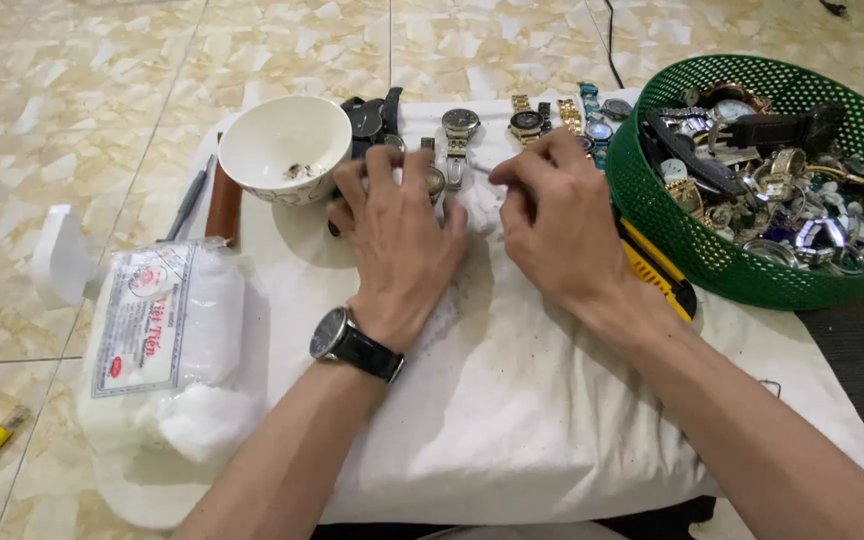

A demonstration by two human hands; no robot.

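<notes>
While both hands are lowered onto the white cloth (512, 400) near its far edge, the left hand (399, 240) is laid palm down with its fingers curled over a small watch (436, 180), which is pressed against the cloth and mostly hidden beneath the fingertips. The right hand (552, 225) is held just beside it, its fingers bent and pinched together over something too small to be told. A black-strapped wristwatch (337, 335) is worn on the left wrist. Along the far edge of the cloth a row of watches (542, 120) is laid out, a silver one (459, 135) lying just beyond the left fingers. A white bowl (285, 145) is set at the far left corner, with a brown-handled tool (222, 205) beside it. A bag of white cotton (167, 340) is seen at the left edge. At the right edge a yellow utility knife (657, 270) is found against a green basket (652, 215) filled with watches.
</notes>
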